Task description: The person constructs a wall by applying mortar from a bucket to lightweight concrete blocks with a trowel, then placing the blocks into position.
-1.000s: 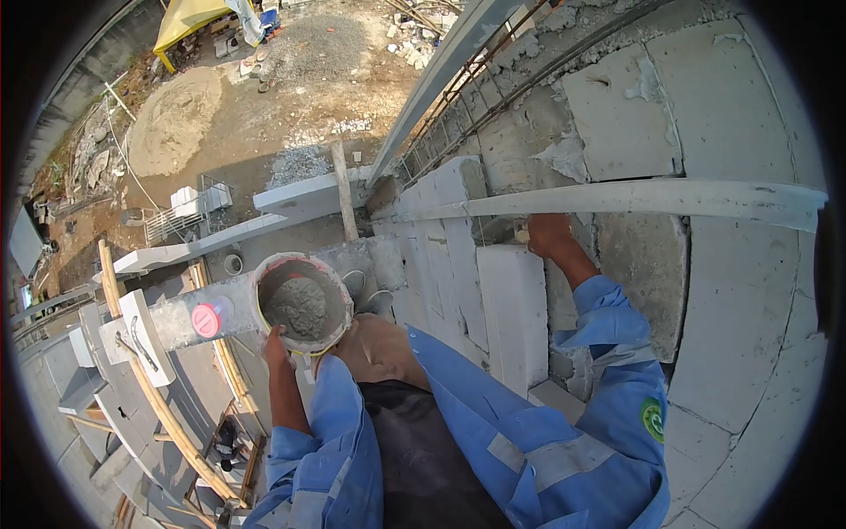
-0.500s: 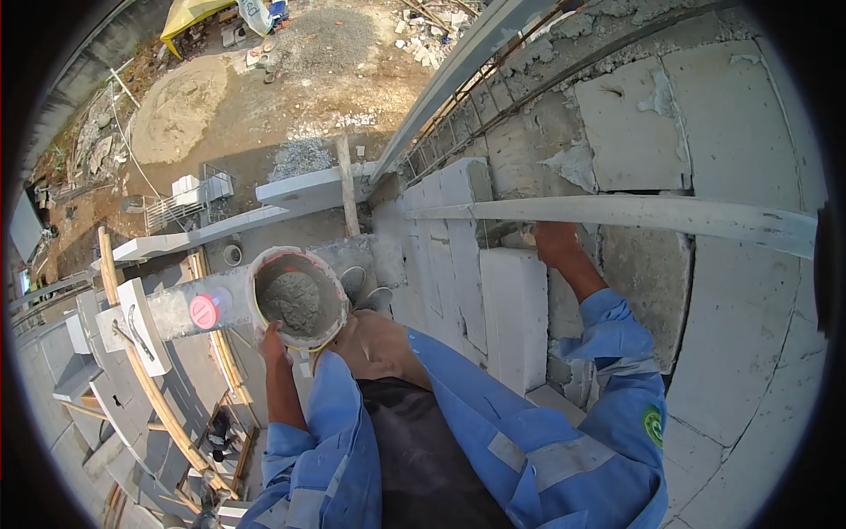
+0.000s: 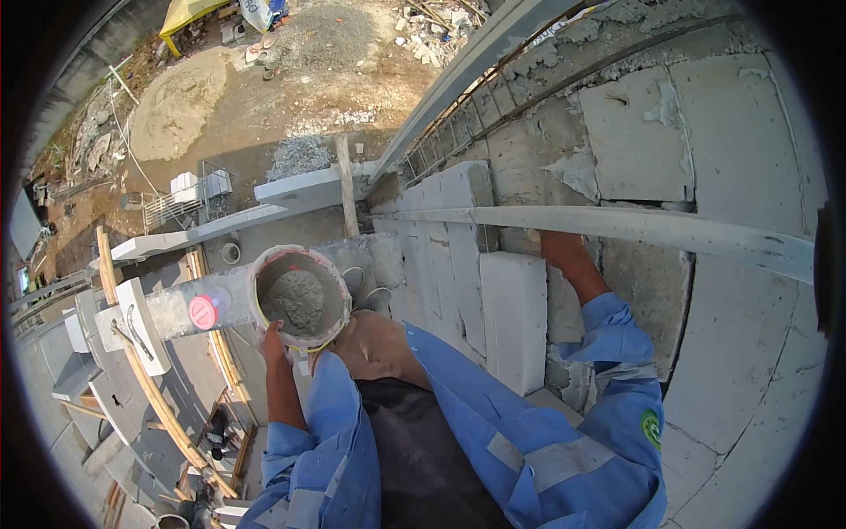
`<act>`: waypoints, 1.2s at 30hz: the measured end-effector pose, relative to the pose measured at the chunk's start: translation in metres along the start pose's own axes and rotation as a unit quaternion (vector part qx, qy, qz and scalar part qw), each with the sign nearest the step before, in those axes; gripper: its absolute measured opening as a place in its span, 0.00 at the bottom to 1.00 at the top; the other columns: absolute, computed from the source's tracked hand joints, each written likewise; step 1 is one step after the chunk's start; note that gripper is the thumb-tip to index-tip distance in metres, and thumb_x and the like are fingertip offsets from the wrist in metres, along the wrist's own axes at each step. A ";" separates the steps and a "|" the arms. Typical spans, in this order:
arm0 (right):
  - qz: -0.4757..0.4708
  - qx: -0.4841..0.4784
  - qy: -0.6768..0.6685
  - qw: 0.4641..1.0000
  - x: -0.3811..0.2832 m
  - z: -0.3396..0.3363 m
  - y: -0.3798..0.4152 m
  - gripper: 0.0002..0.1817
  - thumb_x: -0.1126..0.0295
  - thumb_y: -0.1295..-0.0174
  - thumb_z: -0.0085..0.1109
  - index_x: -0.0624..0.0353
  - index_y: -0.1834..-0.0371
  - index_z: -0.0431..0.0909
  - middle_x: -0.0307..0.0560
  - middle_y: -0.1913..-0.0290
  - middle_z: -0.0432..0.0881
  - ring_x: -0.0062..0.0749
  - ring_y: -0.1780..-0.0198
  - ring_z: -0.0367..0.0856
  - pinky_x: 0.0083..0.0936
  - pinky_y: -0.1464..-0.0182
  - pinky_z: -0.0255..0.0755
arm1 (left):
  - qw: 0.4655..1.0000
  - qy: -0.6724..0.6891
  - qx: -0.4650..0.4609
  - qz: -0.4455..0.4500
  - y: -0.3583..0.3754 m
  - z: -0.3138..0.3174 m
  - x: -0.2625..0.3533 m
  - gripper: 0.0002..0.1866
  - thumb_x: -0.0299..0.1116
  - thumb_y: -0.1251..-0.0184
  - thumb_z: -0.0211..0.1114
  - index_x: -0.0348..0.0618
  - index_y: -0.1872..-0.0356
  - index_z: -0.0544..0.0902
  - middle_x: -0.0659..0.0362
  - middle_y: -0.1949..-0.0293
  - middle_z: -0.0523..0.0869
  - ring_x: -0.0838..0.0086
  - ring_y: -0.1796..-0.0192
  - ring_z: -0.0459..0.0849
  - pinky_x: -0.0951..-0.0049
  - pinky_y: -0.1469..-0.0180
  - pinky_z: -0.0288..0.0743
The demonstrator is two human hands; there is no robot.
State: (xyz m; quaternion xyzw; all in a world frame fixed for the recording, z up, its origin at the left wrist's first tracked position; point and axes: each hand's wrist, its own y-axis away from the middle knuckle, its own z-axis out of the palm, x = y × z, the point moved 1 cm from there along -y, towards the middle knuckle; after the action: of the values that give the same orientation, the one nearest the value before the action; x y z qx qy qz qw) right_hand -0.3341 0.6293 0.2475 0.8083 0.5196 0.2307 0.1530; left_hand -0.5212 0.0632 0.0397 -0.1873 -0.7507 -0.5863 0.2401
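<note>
My left hand (image 3: 274,339) grips the near rim of a round bucket (image 3: 336,279) that holds wet grey mortar (image 3: 300,300). The bucket stands on or just above a narrow plank (image 3: 174,305), in front of my shoes. My right hand (image 3: 562,249) is at the block wall (image 3: 636,132), beside the top of a pale block (image 3: 514,322). A long light-coloured bar (image 3: 670,227) crosses in front of this hand and hides part of its fingers. The hand looks closed, with a small tan bit at its fingertips; what it holds is not clear.
A clear container with a pink lid (image 3: 204,311) stands on the plank, left of the bucket. Bamboo poles (image 3: 159,397) and white blocks are at left. A sloping metal beam (image 3: 467,88) runs along the wall. Far below lie a sand heap (image 3: 181,106) and gravel.
The bar's right end sits lower in view, so it slants more. My right hand has shifted very slightly. My left hand and the bucket stay almost as they were.
</note>
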 end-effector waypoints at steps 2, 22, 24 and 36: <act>0.042 -0.019 -0.001 0.999 -0.003 -0.005 0.001 0.21 0.77 0.40 0.52 0.60 0.41 0.76 0.63 0.40 0.77 0.58 0.37 0.73 0.48 0.34 0.64 | 1.000 -0.005 0.000 0.005 0.007 0.004 0.003 0.25 0.28 0.51 0.67 0.37 0.49 0.75 0.56 0.60 0.77 0.66 0.61 0.78 0.65 0.58 0.74; 0.049 -0.039 0.041 0.997 -0.030 -0.022 0.009 0.21 0.76 0.48 0.60 0.62 0.47 0.81 0.61 0.43 0.79 0.56 0.38 0.75 0.45 0.35 0.65 | 1.000 -0.030 0.003 0.001 0.004 0.014 0.016 0.40 0.27 0.51 0.64 0.32 0.31 0.63 0.51 0.44 0.75 0.64 0.46 0.75 0.67 0.44 0.70; 0.053 -0.094 0.058 0.992 -0.030 -0.033 0.011 0.21 0.77 0.49 0.62 0.62 0.49 0.82 0.60 0.44 0.80 0.54 0.38 0.75 0.45 0.36 0.68 | 1.000 0.010 0.004 0.029 0.002 0.014 0.013 0.34 0.27 0.54 0.68 0.32 0.40 0.71 0.55 0.61 0.77 0.67 0.63 0.78 0.66 0.58 0.74; 0.010 -0.108 0.064 0.992 -0.019 -0.017 0.014 0.16 0.74 0.55 0.67 0.58 0.59 0.85 0.57 0.52 0.83 0.55 0.46 0.80 0.44 0.42 0.73 | 0.999 -0.016 -0.017 0.026 0.015 0.020 0.018 0.33 0.28 0.52 0.67 0.36 0.40 0.71 0.56 0.59 0.78 0.68 0.61 0.79 0.65 0.59 0.73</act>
State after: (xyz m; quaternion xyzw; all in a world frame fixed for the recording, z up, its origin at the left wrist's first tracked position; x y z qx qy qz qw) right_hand -0.3391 0.6062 0.2653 0.7757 0.4921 0.3386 0.2036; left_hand -0.5302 0.0860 0.0579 -0.2200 -0.7391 -0.5895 0.2403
